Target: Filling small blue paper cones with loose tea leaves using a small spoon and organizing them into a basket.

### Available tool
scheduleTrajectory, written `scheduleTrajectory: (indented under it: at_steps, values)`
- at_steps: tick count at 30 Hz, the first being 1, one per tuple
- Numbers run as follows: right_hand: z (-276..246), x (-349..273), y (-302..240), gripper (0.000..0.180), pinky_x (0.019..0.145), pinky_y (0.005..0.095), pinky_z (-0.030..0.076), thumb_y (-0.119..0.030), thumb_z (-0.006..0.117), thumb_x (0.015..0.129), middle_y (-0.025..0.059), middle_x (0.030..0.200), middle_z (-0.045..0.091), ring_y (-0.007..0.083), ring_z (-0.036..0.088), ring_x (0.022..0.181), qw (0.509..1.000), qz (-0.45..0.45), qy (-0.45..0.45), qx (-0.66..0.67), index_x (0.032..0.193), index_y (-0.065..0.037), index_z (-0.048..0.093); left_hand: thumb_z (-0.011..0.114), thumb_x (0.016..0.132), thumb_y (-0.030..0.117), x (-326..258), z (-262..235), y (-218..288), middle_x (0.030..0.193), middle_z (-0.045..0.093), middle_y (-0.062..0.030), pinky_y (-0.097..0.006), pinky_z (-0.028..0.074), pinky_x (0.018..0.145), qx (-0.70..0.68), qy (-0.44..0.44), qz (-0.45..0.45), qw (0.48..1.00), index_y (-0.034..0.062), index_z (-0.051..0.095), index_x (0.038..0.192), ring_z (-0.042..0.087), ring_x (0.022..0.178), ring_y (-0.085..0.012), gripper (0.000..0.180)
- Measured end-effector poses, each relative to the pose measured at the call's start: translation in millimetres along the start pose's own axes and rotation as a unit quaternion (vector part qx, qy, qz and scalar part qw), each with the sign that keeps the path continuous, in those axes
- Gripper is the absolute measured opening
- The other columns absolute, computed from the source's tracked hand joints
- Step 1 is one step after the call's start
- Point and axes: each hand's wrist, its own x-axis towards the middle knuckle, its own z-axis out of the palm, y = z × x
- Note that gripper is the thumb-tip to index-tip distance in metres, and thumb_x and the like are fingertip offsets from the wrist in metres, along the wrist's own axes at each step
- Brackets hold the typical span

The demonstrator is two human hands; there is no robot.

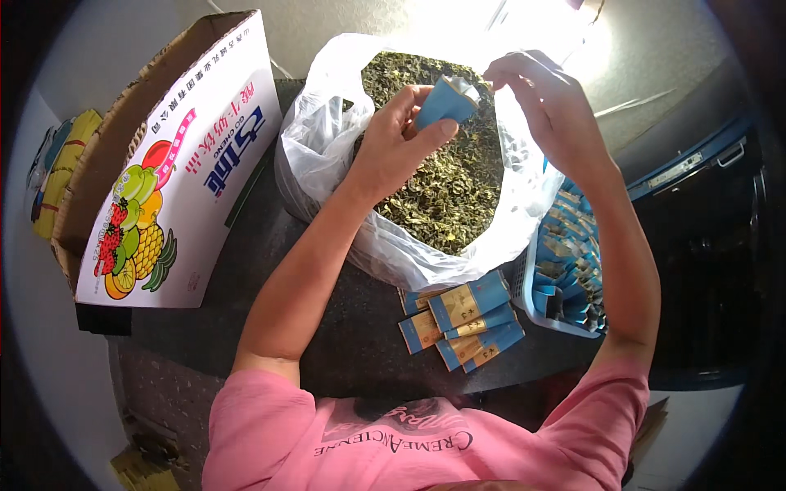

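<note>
My left hand (401, 143) is closed round a small blue paper packet (447, 104), held tilted over the tea bag with its pale mouth up and to the right. Just right of that mouth hovers my right hand (550, 110), its fingers bent and apart, with nothing visible in them. Beneath both hands, dried green leaves (438, 200) that look like loose tea fill a large white plastic bag (319, 176) with its top rolled open. In front of the bag, several flat blue and tan packets (471, 309) lie in an overlapping pile on the dark table.
To the right of the bag stands a light blue plastic basket (565, 327) of upright blue packets. An open white cardboard carton (205, 188) with printed fruit stands at the left, with yellow packages (65, 176) beyond it. A bright light shines at the back.
</note>
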Motion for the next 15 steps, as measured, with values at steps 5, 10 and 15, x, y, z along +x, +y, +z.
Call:
scheduleTrajectory:
  at_steps: [5, 10, 15]
  values:
    - [15.0, -16.5, -2.6, 0.021, 0.076, 0.0322, 0.049, -0.017, 0.051, 0.1, 0.0108, 0.085, 0.064, 0.0193, 0.061, 0.08, 0.964, 0.148, -0.114, 0.189, 0.109, -0.003, 0.064, 0.067, 0.091, 0.031, -0.9, 1.2, -5.4, 0.094, 0.061, -0.0034, -0.021, 0.046, 0.065, -0.032, -0.014, 0.065, 0.997, -0.0014, 0.053, 0.121, 0.054, 0.074, -0.0059, 0.046]
    - [20.2, -15.2, 0.0, 0.028, 0.072, 0.0349, 0.048, -0.027, 0.057, 0.096, 0.0112, 0.087, 0.066, 0.0214, 0.06, 0.076, 0.957, 0.143, -0.174, 0.185, 0.112, -0.005, 0.064, 0.063, 0.094, 0.038, 3.8, 0.8, -13.2, 0.107, 0.06, -0.0072, -0.024, 0.046, 0.073, 0.007, -0.019, 0.066, 0.998, 0.0, 0.049, 0.13, 0.055, 0.085, -0.0085, 0.054]
    - [-0.8, -33.7, 26.0, 0.019, 0.059, 0.0354, 0.047, -0.018, 0.061, 0.094, 0.0084, 0.073, 0.063, 0.0207, 0.059, 0.064, 0.982, 0.006, 0.133, 0.134, 0.099, -0.002, 0.068, 0.052, 0.098, 0.046, 14.5, 1.4, -15.7, 0.13, 0.057, -0.0112, -0.035, 0.04, 0.103, 0.034, 0.013, 0.143, 0.989, 0.0039, 0.046, 0.138, 0.053, 0.122, -0.0204, 0.059]
